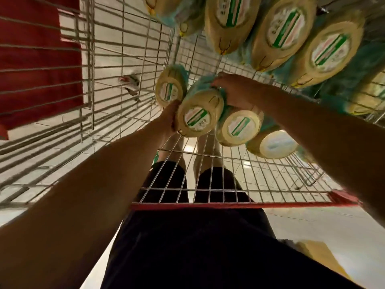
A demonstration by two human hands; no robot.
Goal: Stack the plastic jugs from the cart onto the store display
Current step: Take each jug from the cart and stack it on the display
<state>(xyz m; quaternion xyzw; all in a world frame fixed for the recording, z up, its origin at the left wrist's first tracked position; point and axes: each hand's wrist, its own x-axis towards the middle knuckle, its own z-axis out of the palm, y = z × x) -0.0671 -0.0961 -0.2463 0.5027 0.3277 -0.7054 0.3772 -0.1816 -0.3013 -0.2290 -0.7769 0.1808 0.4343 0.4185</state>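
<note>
I look steeply down into a wire cart (pixel 208 190) with a red rim. Several cream plastic jugs with green-and-white labels lie in it. My left hand (pixel 169 116) is against the left side of one jug (pixel 198 116) at the middle of the cart; its fingers are hidden behind the jug. My right hand (pixel 235 90) grips the same jug at its pale blue top end. Another jug (pixel 169 89) lies just left of it and two more (pixel 238 127) (pixel 275 144) to its right. A row of jugs (pixel 285 32) fills the far right.
A red panel (pixel 35 59) hangs on the wire side at the left. The cart's left half shows bare wire mesh (pixel 116 65) with pale floor tiles beneath. My dark trousers and legs stand behind the cart's near wall. A yellowish object (pixel 318 255) lies on the floor at lower right.
</note>
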